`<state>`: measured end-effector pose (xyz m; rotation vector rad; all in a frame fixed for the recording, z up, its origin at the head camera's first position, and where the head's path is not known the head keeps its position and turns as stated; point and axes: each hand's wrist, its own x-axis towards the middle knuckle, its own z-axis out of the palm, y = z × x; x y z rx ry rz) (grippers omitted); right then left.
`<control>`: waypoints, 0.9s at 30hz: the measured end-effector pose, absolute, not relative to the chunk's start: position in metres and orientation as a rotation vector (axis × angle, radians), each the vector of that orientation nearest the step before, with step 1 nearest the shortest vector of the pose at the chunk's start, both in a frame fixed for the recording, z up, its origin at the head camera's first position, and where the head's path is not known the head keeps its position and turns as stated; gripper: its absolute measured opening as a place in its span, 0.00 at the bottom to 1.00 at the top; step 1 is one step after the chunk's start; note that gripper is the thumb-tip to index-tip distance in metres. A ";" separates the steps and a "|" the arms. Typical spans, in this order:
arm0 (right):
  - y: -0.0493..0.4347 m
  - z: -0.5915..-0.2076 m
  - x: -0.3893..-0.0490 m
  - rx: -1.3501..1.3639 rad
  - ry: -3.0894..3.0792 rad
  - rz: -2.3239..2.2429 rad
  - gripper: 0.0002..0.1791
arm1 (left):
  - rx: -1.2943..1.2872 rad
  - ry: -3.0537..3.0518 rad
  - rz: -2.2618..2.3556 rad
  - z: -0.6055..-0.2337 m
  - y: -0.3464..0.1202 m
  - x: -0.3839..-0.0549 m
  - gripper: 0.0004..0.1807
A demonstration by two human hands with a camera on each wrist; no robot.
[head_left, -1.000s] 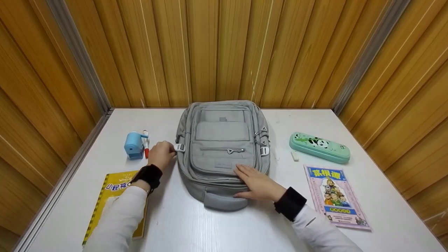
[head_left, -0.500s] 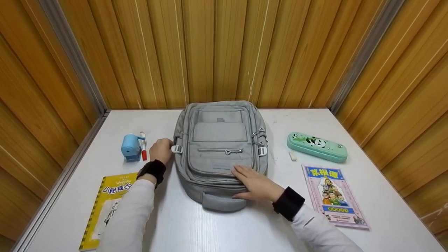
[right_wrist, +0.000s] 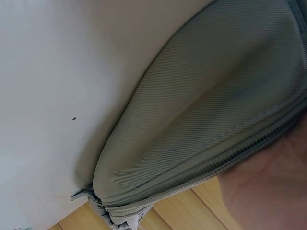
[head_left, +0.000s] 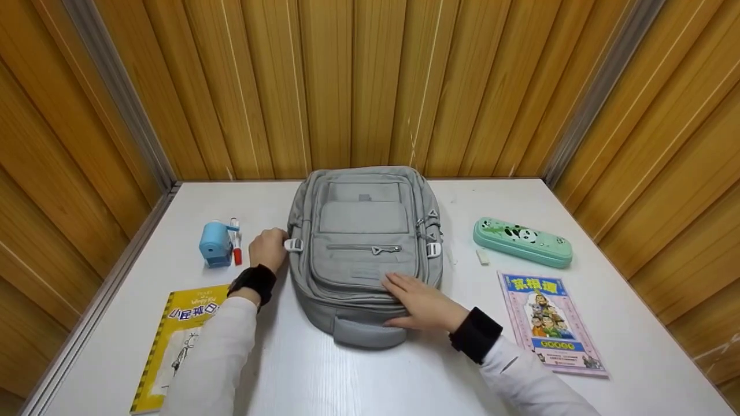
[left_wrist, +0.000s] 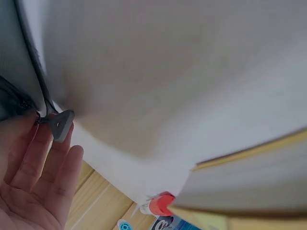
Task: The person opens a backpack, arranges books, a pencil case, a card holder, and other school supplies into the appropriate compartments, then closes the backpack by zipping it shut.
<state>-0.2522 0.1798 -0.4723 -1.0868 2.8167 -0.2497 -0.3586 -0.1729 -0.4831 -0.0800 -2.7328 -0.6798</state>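
A grey backpack point(head_left: 364, 216) lies on the white table, front face up, its top handle point(head_left: 370, 333) toward me. At its left side, beside a white buckle, is my left hand point(head_left: 268, 251). The left wrist view shows thumb and fingers pinching a zipper pull point(left_wrist: 59, 125) with a grey triangular tab. My right hand point(head_left: 425, 303) rests with extended fingers on the front corner of the bag, thumb near the handle. In the right wrist view, part of that hand point(right_wrist: 268, 187) lies against the bag's zipper edge point(right_wrist: 206, 172); its fingertips are out of that view.
To the left are a blue pencil sharpener point(head_left: 215, 244), a red-and-white marker point(head_left: 237, 248) and a yellow book point(head_left: 179, 329), partly under my left sleeve. On the right lie a green panda pencil case point(head_left: 523, 242), a white eraser point(head_left: 482, 257) and a pink-and-blue book point(head_left: 549, 323).
The head view has shifted slightly. My left forearm has swung a little right, uncovering more of the yellow book. The right hand stays in place on the backpack.
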 end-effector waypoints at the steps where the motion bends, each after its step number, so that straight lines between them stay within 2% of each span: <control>1: 0.180 -0.473 -0.252 -1.087 2.817 -0.253 0.49 | -0.083 -2.735 -0.676 -0.483 -0.173 -0.357 0.10; 8: 0.181 -0.473 -0.254 -1.080 2.807 -0.300 0.51 | -0.118 -2.783 -0.739 -0.473 -0.176 -0.343 0.08; 16: 0.181 -0.471 -0.256 -1.052 2.804 -0.355 0.51 | -0.178 -2.771 -0.793 -0.458 -0.172 -0.314 0.20; 23: 0.181 -0.471 -0.257 -0.962 2.777 -0.418 0.50 | -0.497 -2.744 -0.709 -0.457 -0.151 -0.278 0.23; 27: 0.181 -0.469 -0.257 -0.921 2.753 -0.451 0.47 | -0.669 -2.841 -0.719 -0.458 -0.141 -0.259 0.32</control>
